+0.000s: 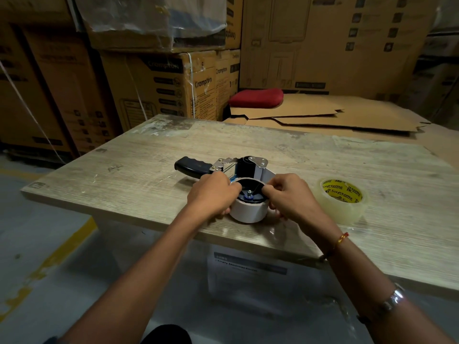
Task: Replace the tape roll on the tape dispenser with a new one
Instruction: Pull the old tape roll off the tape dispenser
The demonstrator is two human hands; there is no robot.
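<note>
A hand-held tape dispenser [238, 167] lies on its side on the wooden table [124, 180], black handle pointing left. A bare white cardboard core [249, 212] sits on its spool near the table's front edge. My left hand [213, 194] grips the core's left rim, thumb over the top edge. On the right rim sits my right hand [290, 197], fingers pinching the edge. A full roll of clear tape [344, 199] with a yellow printed core lies flat on the table, to the right of my right hand and apart from it.
Flattened cardboard sheets [335, 115] and a red cushion [257, 97] lie behind the table. Stacked cartons [159, 85] stand at the back and left. A white paper label [248, 271] hangs under the table's front edge. Grey floor with a yellow line [49, 264] lies to the left.
</note>
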